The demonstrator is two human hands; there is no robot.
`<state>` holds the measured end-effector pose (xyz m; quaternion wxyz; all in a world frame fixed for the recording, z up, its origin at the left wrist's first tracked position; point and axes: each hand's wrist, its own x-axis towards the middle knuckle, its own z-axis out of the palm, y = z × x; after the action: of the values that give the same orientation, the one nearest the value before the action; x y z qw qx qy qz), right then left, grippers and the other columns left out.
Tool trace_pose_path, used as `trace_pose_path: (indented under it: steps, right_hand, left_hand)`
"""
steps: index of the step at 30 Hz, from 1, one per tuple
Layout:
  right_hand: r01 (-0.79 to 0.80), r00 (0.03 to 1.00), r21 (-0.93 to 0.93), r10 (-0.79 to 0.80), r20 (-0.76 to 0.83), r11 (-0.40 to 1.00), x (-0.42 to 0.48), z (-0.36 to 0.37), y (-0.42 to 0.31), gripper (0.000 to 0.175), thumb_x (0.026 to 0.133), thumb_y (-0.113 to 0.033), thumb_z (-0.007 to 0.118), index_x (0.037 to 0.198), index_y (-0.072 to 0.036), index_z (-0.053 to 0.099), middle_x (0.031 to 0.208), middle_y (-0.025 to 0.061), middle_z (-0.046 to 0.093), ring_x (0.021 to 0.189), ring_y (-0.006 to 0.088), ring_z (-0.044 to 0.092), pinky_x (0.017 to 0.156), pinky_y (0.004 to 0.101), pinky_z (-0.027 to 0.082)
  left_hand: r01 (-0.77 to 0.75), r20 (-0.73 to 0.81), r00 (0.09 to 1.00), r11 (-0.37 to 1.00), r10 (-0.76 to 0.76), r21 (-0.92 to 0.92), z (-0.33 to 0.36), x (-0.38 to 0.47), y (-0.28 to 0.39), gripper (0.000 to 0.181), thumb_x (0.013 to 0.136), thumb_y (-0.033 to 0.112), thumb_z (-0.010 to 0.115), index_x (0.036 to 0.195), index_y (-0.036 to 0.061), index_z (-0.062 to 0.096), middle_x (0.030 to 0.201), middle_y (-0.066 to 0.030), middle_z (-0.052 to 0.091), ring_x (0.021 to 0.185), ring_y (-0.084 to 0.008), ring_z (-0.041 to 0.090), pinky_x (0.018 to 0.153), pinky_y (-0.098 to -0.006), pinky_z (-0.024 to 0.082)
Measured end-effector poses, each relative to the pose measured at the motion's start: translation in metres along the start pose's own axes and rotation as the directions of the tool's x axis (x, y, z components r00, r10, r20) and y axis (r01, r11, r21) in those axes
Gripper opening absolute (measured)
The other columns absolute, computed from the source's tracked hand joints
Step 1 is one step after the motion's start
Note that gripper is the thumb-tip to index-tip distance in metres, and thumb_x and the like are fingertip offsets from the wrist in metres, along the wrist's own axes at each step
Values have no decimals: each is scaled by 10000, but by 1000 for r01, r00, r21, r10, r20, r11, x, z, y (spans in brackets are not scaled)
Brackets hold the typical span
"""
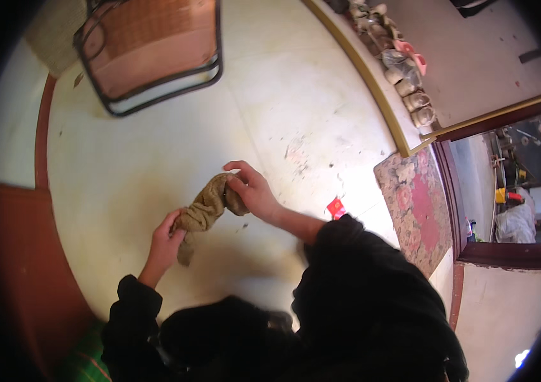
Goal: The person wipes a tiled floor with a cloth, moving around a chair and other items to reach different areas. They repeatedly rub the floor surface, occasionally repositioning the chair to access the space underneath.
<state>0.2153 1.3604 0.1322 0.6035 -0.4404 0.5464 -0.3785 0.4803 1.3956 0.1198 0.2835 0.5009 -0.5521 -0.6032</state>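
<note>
A twisted brown cloth (206, 203) is stretched between my two hands above the pale floor. My left hand (166, 241) grips its lower left end, and a loose corner of the cloth dangles beneath those fingers. At the other end, my right hand (254, 191) has its thumb on the cloth, with the index finger raised off it. Part of that end is hidden behind the right hand.
A dark-framed folding chair (156, 52) stands ahead on the left. Several shoes (406, 83) line a ledge behind a gold-coloured edge strip (370, 81). A floral mat (413, 205) lies by the doorway at right, and a small red packet (336, 208) is on the floor (270, 119).
</note>
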Motion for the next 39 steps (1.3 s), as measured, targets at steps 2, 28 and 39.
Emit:
trace_pose_path:
  steps: [2, 28, 39]
  right_hand:
    - [-73, 995, 267, 87, -43, 961, 21, -21, 33, 523, 983, -260, 560, 1426, -122, 320, 1013, 82, 611, 912, 169, 587, 765, 311, 504]
    - [180, 655, -826, -691, -305, 535, 208, -426, 189, 503, 703, -124, 672, 1200, -185, 627, 1169, 83, 647, 1088, 300, 591, 850, 465, 484]
    - [4, 928, 152, -60, 367, 988, 78, -171, 142, 452, 744, 15, 664, 1181, -93, 614, 1200, 63, 603, 1112, 205, 571, 939, 380, 476]
  left_hand:
    - [-15, -102, 995, 998, 9, -58, 36, 34, 5, 366, 965, 63, 512, 1327, 12, 492, 1180, -65, 608, 1060, -138, 569, 904, -296, 472]
    - [450, -551, 566, 790, -613, -417, 173, 181, -81, 348, 932, 410, 534, 1146, 135, 538, 916, -26, 581, 814, -159, 550, 697, -353, 479]
    - [417, -160, 687, 565, -709, -712, 201, 149, -38, 573, 980, 519, 452, 1379, 107, 449, 1179, -96, 548, 1105, -241, 534, 927, -448, 479]
